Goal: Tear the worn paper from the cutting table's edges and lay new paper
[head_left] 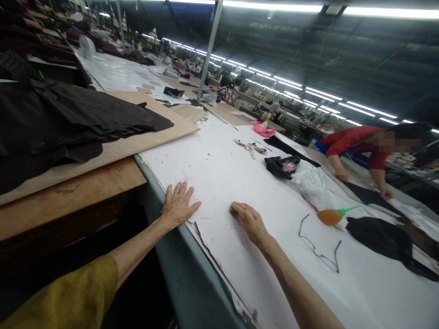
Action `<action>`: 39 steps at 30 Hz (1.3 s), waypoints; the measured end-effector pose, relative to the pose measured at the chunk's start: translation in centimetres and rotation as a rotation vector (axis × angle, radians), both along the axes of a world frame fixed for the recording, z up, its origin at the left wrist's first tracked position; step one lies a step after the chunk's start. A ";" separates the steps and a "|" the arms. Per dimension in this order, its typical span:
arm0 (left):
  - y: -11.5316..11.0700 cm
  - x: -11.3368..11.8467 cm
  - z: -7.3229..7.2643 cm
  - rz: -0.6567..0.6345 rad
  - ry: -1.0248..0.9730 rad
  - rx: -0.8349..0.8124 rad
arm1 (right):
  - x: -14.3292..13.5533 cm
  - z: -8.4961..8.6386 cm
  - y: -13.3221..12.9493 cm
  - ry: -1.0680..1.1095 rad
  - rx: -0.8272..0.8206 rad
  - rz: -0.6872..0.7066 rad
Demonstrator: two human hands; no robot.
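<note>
My left hand (178,205) lies flat at the near edge of the white tabletop (219,169), palm down, fingers spread, with nothing in it. To its right, my right hand (250,221) rests on the same surface. Its fingers are pressed together and curl downward; what they hold, if anything, is hidden under them. Small dark specks and scraps are scattered over the white sheet around both hands. Beside my right forearm lie open eyeglasses (318,249) and an orange bottle (329,217) with a green nozzle.
A brown board (178,130) bearing dark cloth pieces (68,114) juts in at left. Fabric scraps (252,147), a pink bag (264,129), a clear plastic bag (312,180) and black cloth (380,237) lie across the table. A co-worker in red (356,137) bends over fabric at right.
</note>
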State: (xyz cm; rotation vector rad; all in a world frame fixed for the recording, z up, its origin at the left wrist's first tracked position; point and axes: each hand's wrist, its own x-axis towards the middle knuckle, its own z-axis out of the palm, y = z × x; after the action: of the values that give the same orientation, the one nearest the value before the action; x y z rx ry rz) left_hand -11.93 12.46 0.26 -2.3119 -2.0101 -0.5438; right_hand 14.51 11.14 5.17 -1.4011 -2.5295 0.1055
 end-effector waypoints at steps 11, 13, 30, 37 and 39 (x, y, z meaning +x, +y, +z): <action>-0.1 0.1 0.0 0.010 0.000 -0.014 | 4.0 1.7 -4.0 0.084 -0.082 -0.036; 0.0 0.1 0.0 0.008 0.004 -0.007 | 2.7 1.6 -2.0 0.133 -0.030 -0.046; 0.0 0.0 -0.1 0.004 0.003 -0.007 | 3.4 1.3 -8.2 0.172 -0.265 -0.199; -0.1 0.0 0.1 -0.002 0.007 -0.019 | -1.3 -1.1 -5.6 0.257 0.062 -0.070; -0.1 0.0 0.2 -0.005 0.009 -0.017 | -2.4 -1.5 -5.3 0.159 0.073 -0.019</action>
State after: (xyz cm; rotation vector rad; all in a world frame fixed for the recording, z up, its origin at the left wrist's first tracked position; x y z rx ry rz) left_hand -11.90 12.36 0.43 -2.3255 -2.0137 -0.5177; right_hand 12.15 5.80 3.71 -1.3331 -2.3669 0.1149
